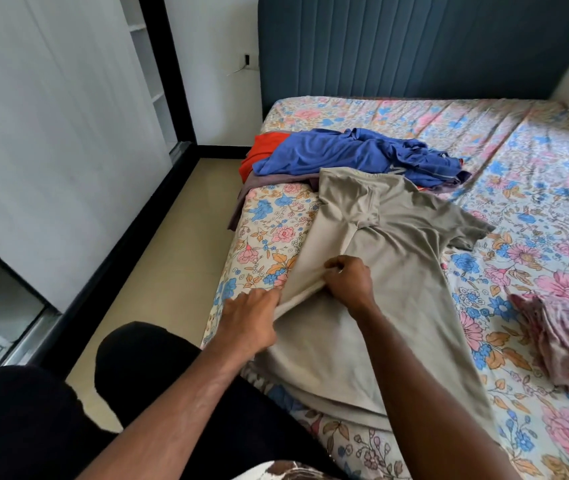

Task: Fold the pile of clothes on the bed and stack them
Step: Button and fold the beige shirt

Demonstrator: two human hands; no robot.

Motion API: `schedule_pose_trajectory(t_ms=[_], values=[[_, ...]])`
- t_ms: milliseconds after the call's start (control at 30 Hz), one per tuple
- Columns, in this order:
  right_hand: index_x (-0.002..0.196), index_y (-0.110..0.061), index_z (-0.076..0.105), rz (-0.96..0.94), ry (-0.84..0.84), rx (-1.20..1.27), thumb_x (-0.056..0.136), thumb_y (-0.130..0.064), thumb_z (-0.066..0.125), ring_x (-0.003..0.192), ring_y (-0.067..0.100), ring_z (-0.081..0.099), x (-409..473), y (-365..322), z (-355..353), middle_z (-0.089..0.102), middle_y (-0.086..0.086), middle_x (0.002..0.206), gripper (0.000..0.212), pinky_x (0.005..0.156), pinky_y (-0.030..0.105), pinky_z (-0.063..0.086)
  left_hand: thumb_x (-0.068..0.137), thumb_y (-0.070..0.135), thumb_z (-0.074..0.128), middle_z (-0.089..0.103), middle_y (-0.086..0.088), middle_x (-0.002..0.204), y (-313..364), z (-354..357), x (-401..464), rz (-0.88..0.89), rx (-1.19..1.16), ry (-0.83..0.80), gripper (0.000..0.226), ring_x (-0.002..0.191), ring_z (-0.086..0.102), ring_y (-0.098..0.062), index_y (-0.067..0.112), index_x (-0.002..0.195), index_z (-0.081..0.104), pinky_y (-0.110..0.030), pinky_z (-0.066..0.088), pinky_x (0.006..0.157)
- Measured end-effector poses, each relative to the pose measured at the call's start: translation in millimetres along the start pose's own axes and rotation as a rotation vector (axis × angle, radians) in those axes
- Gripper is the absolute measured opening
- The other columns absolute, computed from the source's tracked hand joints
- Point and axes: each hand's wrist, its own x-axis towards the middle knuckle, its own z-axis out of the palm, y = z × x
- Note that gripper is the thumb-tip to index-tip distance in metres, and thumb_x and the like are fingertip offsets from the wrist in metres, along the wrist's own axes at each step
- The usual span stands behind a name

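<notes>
A T-shirt (397, 271) is spread along the bed's (535, 161) left edge. A heap of clothes (345, 157) lies behind it toward the headboard (414, 46); a folded garment (563, 341) is placed to its right.

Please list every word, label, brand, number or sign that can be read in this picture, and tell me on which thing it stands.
None can be read.
The blue garment in the pile shows a small pale mark near its crumpled edge, too small and creased to read.
The beige T-shirt that the left hand and right hand are gripping shows no print.
The floral bedsheet carries only a flower pattern.
</notes>
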Motion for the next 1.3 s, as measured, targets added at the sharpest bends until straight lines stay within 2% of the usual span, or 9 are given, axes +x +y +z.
schedule_pose_trajectory(t_ms=[333, 467, 600, 667, 767, 933, 1033, 1133, 1300], values=[[0.142, -0.010, 0.054, -0.073, -0.141, -0.026, 0.065, -0.012, 0.092, 0.127, 0.028, 0.050, 5.6, 6.0, -15.9, 0.045, 0.010, 0.136, 0.086, 0.099, 0.047, 0.054, 0.092, 0.015, 0.056, 0.062, -0.005, 0.118, 40.3, -1.5, -51.2, 0.245, -0.060, 0.088, 0.049, 0.100, 0.064, -0.024, 0.019, 0.138, 0.040, -0.034, 0.048, 0.080], [0.147, -0.007, 0.047, -0.130, -0.227, -0.173, 0.063, -0.005, 0.093, 0.125, 0.029, 0.050, 6.8, 7.5, -34.2, 0.037, 0.010, 0.141, 0.096, 0.075, 0.031, 0.059, 0.083, 0.003, 0.067, 0.062, -0.005, 0.110, 69.2, 1.3, -56.8, 0.370, -0.099, -0.008, 0.042, 0.095, 0.065, -0.025, 0.015, 0.121, 0.053, -0.038, 0.057, 0.080], [0.149, -0.007, 0.046, -0.115, -0.277, -0.401, 0.067, -0.012, 0.092, 0.126, 0.031, 0.051, 3.7, 18.0, -45.8, 0.038, 0.015, 0.142, 0.095, 0.096, 0.025, 0.045, 0.080, 0.008, 0.074, 0.061, -0.002, 0.107, 76.1, 25.5, -57.9, 0.429, -0.158, -0.209, 0.038, 0.098, 0.063, -0.024, 0.019, 0.112, 0.056, -0.038, 0.055, 0.079], [0.146, -0.010, 0.050, -0.067, -0.320, -0.373, 0.068, -0.008, 0.092, 0.104, 0.031, 0.061, 5.2, 21.5, -49.2, 0.037, 0.013, 0.136, 0.089, 0.070, 0.029, 0.060, 0.077, 0.036, 0.083, 0.062, 0.003, 0.108, 69.3, 32.5, -53.5, 0.381, -0.284, -0.344, 0.050, 0.097, 0.063, -0.018, 0.025, 0.119, 0.057, -0.036, 0.056, 0.083], [0.135, -0.015, 0.061, -0.079, -0.356, -0.350, 0.068, -0.013, 0.094, 0.090, 0.031, 0.065, 10.0, 26.4, -55.5, 0.044, 0.013, 0.128, 0.075, 0.040, 0.017, 0.048, 0.080, 0.049, 0.079, 0.069, -0.001, 0.110, 58.0, 25.7, -35.0, 0.283, -0.605, -0.363, 0.055, 0.091, 0.068, -0.011, 0.022, 0.126, 0.063, -0.027, 0.059, 0.078], [0.119, -0.013, 0.065, -0.064, -0.169, -0.237, 0.081, -0.031, 0.083, 0.096, 0.031, 0.069, 38.5, 34.2, -64.0, 0.067, 0.009, 0.100, 0.046, 0.055, 0.019, 0.052, 0.090, 0.028, 0.075, 0.068, -0.001, 0.106, 46.9, 9.3, 32.3, 0.254, -0.475, -0.022, 0.023, 0.089, 0.063, -0.012, 0.018, 0.110, 0.070, -0.030, 0.055, 0.082], [0.120, -0.011, 0.061, 0.032, -0.022, -0.133, 0.090, -0.029, 0.070, 0.080, 0.029, 0.074, 67.6, 36.0, -67.2, 0.073, 0.012, 0.096, 0.036, 0.068, 0.036, 0.061, 0.082, 0.032, 0.081, 0.055, 0.001, 0.128, 48.9, 2.6, 75.3, 0.287, -0.347, -0.062, 0.045, 0.112, 0.054, -0.014, 0.024, 0.123, 0.063, -0.035, 0.047, 0.098], [0.114, -0.001, 0.065, 0.071, 0.076, -0.157, 0.090, -0.018, 0.059, 0.098, 0.039, 0.070, 103.9, 32.0, -74.0, 0.071, 0.021, 0.109, 0.031, 0.086, 0.048, 0.059, 0.079, 0.039, 0.082, 0.039, 0.003, 0.146, 57.3, -7.5, 110.6, 0.306, -0.269, -0.114, 0.071, 0.137, 0.036, -0.017, 0.026, 0.141, 0.050, -0.041, 0.035, 0.113], [0.129, 0.003, 0.059, 0.201, 0.162, -0.184, 0.096, -0.038, 0.062, 0.124, 0.040, 0.057, 155.0, 14.6, -73.8, 0.063, 0.023, 0.131, 0.052, 0.100, 0.039, 0.047, 0.072, 0.050, 0.084, 0.012, 0.002, 0.166, 75.8, -11.4, 157.8, 0.311, -0.104, -0.186, 0.104, 0.152, 0.012, -0.020, 0.026, 0.156, 0.028, -0.048, 0.014, 0.122]])
